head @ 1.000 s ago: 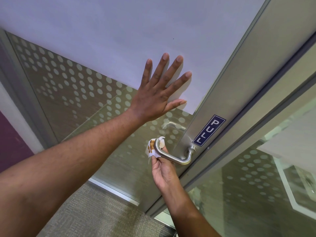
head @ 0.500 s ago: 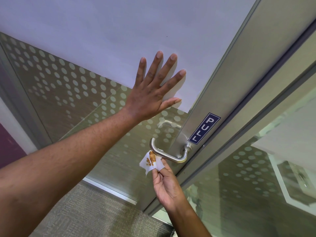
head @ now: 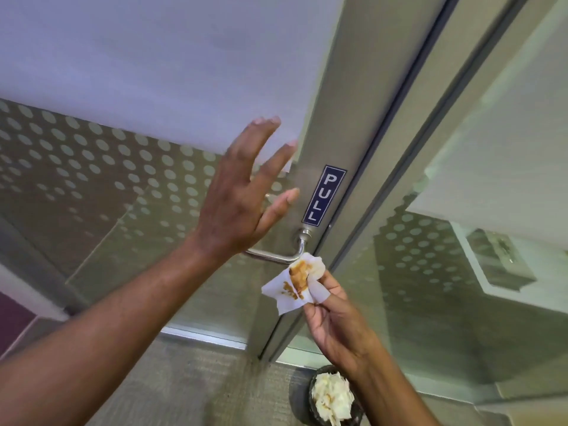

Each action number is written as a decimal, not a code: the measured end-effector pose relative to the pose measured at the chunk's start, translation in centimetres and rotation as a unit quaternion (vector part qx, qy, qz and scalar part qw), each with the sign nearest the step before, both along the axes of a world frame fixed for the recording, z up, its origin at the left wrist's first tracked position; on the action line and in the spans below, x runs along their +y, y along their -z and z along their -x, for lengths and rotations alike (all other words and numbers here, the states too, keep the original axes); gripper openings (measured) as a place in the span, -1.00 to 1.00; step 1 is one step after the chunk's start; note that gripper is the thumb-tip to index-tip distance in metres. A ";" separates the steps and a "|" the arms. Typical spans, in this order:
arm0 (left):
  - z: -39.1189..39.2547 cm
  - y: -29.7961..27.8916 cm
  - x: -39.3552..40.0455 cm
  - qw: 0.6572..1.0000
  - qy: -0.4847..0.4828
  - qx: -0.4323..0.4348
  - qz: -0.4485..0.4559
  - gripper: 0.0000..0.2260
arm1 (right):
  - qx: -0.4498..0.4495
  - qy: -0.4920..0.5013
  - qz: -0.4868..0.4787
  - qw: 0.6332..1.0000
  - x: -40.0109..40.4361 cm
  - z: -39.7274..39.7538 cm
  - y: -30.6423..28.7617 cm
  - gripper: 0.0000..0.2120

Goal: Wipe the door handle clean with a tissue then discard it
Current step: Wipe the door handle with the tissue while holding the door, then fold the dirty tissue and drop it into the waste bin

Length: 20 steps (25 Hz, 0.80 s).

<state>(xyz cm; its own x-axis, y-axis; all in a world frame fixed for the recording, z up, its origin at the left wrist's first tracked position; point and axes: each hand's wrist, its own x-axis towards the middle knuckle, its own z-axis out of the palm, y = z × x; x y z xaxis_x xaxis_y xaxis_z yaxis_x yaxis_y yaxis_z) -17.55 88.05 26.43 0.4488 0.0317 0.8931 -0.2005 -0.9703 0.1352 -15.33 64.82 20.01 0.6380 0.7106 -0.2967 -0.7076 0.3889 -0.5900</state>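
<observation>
A silver lever door handle [head: 276,256] sticks out of the metal door stile under a blue PULL sign [head: 323,194]. My right hand [head: 330,321] pinches a white tissue [head: 296,282] smeared with brown, its top edge at the handle's bend, just below it. My left hand [head: 242,195] hovers in front of the frosted glass door with fingers spread, holding nothing and covering the handle's left end.
A dark bin [head: 333,398] full of crumpled white tissues stands on the carpet below my right forearm. A glass side panel with a dot pattern [head: 461,272] is to the right of the door frame. Grey carpet [head: 190,382] lies underfoot.
My left hand has come off the glass and dropped toward the handle. My right hand carried the stained tissue from the handle's free end to just under its bend. The view shifted right, showing the bin.
</observation>
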 end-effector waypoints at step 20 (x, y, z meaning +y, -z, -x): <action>-3.2 5.4 -31.6 0.482 0.280 0.363 0.747 -0.84 | -0.504 0.279 0.418 0.703 -26.1 -5.0 -2.8 -0.73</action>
<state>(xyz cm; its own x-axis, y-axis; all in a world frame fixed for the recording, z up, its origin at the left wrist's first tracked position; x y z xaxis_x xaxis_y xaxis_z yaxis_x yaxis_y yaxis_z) -14.40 56.46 21.06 0.9374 0.0873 -0.3371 0.2525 0.4963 0.8306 -10.30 38.73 22.82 0.9334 0.1124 0.3407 0.3583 -0.3398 -0.8696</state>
